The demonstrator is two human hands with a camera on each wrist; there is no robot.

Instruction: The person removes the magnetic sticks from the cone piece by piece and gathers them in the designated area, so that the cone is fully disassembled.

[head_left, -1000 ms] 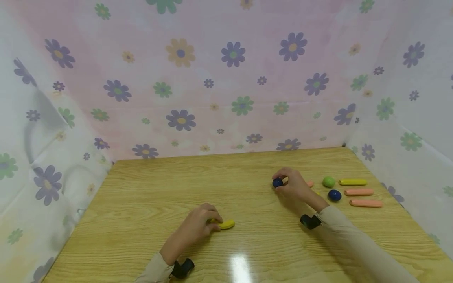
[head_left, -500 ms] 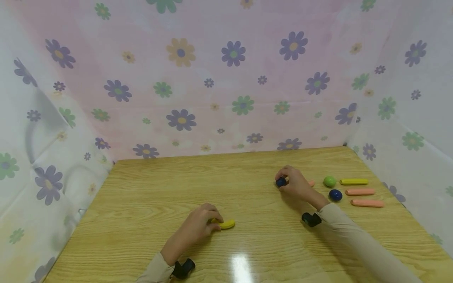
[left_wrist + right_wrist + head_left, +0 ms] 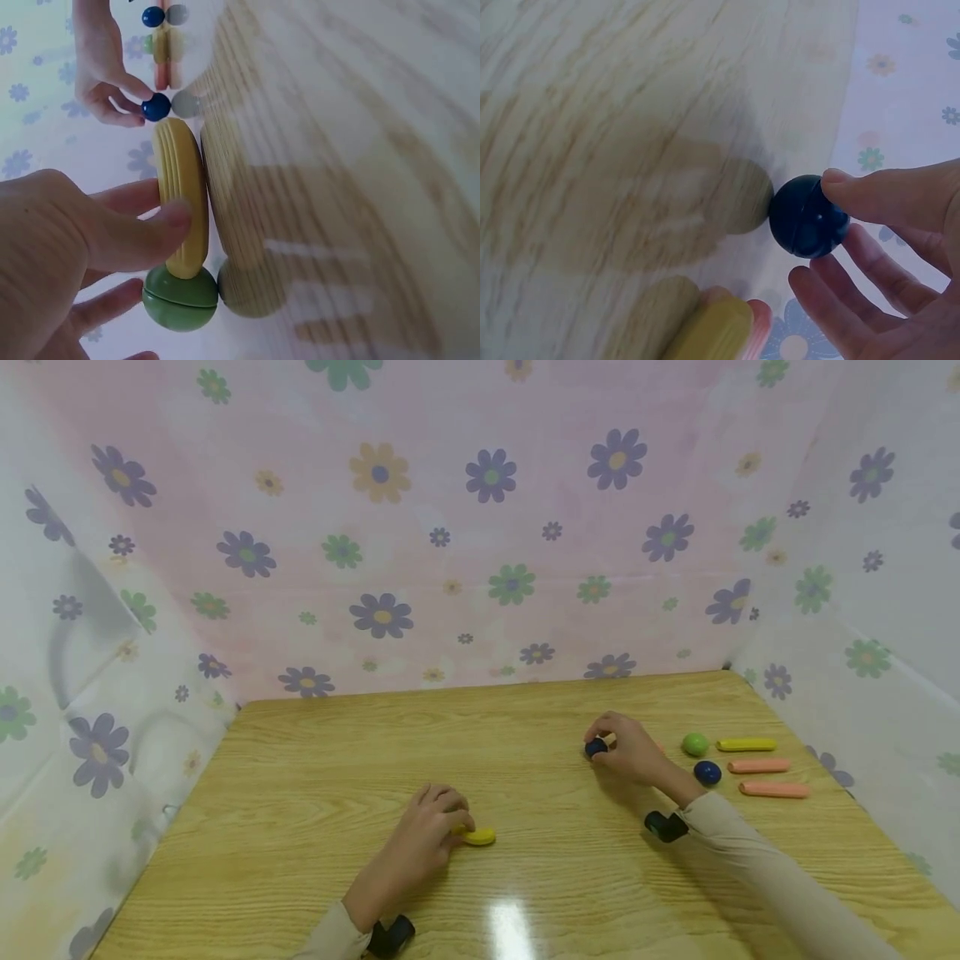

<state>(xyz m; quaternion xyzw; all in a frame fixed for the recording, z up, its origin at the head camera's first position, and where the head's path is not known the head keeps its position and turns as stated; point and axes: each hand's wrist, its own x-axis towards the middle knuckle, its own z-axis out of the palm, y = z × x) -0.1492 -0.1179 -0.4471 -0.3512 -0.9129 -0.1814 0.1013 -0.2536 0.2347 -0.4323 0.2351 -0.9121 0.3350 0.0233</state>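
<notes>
In the head view my left hand [image 3: 431, 828] is at a yellow, grooved, slightly curved bar [image 3: 480, 836] on the table. The left wrist view shows its thumb and index finger pinching this bar [image 3: 184, 202]. A green ball [image 3: 180, 298] sits against the bar's near end; the hand hides it in the head view. Farther right, my right hand [image 3: 628, 752] pinches a dark blue ball [image 3: 596, 747]. In the right wrist view the thumb lies on top of that ball [image 3: 808, 217], fingertips at its other side, with the ball right at the tabletop.
Right of my right hand lie a light green ball [image 3: 695, 744], another dark blue ball [image 3: 707, 772], a yellow stick [image 3: 746, 744] and two pink sticks [image 3: 760, 766]. Another yellow bar [image 3: 716, 330] is near the right hand. Flowered cloth [image 3: 480, 535] surrounds the wooden table [image 3: 337, 752].
My right hand has shifted slightly right with the dark blue ball, then stays nearly still. The left hand has tilted a little and its fingers have risen slightly, while the yellow bar stays in place.
</notes>
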